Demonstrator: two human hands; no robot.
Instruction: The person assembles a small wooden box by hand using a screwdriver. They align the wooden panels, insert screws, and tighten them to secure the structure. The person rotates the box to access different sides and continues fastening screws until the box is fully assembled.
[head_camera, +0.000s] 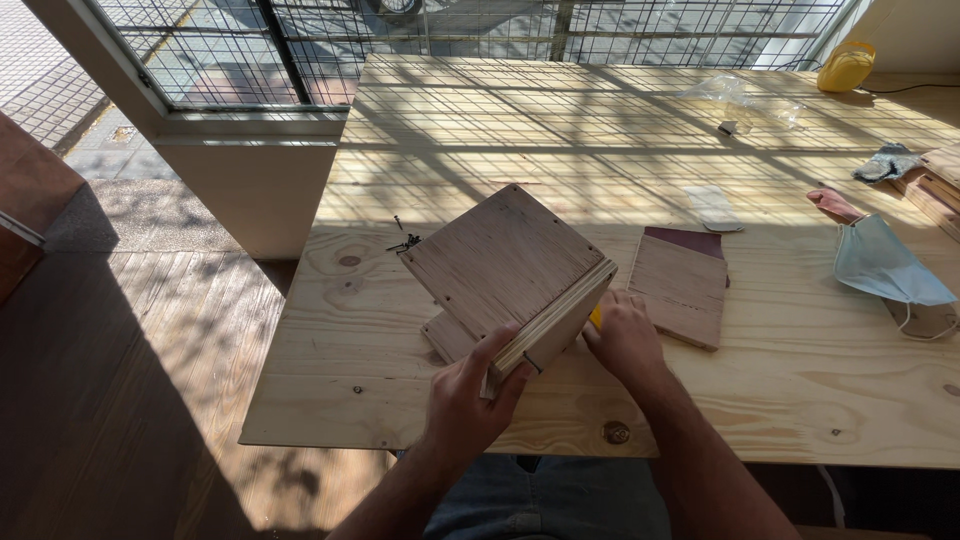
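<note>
A small plywood box (500, 265) stands tilted on the pale wooden table (760, 380), resting on a flat wood piece (447, 336). My left hand (470, 395) grips the box's near corner, thumb on its top face. My right hand (622, 335) is at the box's right side, fingers closed around a small yellow object (596, 316) that is mostly hidden. A few dark screws (403, 240) lie just left of the box.
A wood panel (682, 290) on a dark red sheet lies right of my hand. Farther right are a light blue face mask (885, 265), stacked wood strips (935, 190), a grey rag (885, 162), clear plastic (740, 100), a yellow object (845, 67). A barred window is behind.
</note>
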